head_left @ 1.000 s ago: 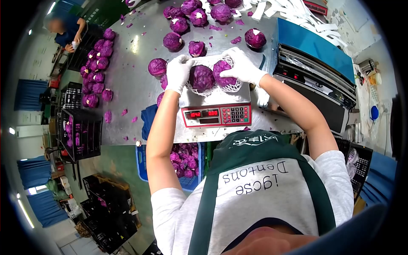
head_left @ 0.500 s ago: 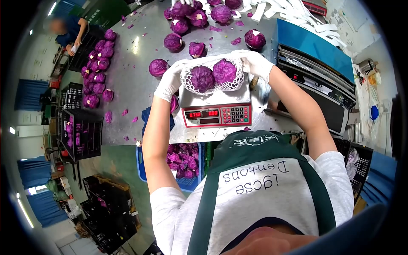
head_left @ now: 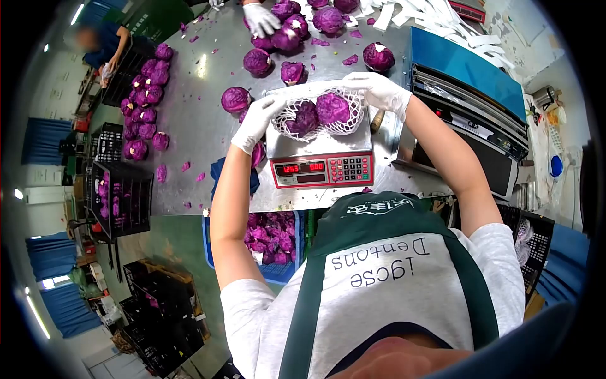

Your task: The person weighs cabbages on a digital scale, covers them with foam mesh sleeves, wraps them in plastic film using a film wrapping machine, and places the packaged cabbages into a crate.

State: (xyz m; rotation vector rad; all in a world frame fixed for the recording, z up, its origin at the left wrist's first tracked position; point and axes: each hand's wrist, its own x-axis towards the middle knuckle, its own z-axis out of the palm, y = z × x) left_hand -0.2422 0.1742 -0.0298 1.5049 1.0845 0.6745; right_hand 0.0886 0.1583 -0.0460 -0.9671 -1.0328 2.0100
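Two purple cabbages, one on the left (head_left: pixel 302 119) and one on the right (head_left: pixel 332 108), lie in a white mesh net (head_left: pixel 348 124) over the tray of a red-framed digital scale (head_left: pixel 322 170). The scale's left display reads 1.263. My left hand (head_left: pixel 257 120), in a white glove, pinches the net's left end with bent fingers. At the net's upper right end my gloved right hand (head_left: pixel 380 93) has its fingers closed on the mesh. Part of a cabbage (head_left: pixel 258 153) shows beside the scale, below my left hand.
Loose cabbages (head_left: pixel 257 62) lie beyond the scale, where a co-worker's gloved hand (head_left: pixel 261 19) touches some. A blue-topped machine (head_left: pixel 464 76) stands right. A cabbage row (head_left: pixel 147 114) lines the table's left edge. Below is a blue crate (head_left: pixel 278 273) of leaves. Another person stands upper left.
My hands have moved from the cabbages to the ends of the net. The left display changed from 1.042 to 0.732, then 1.263. A co-worker's gloved hand has come in among the far cabbages.
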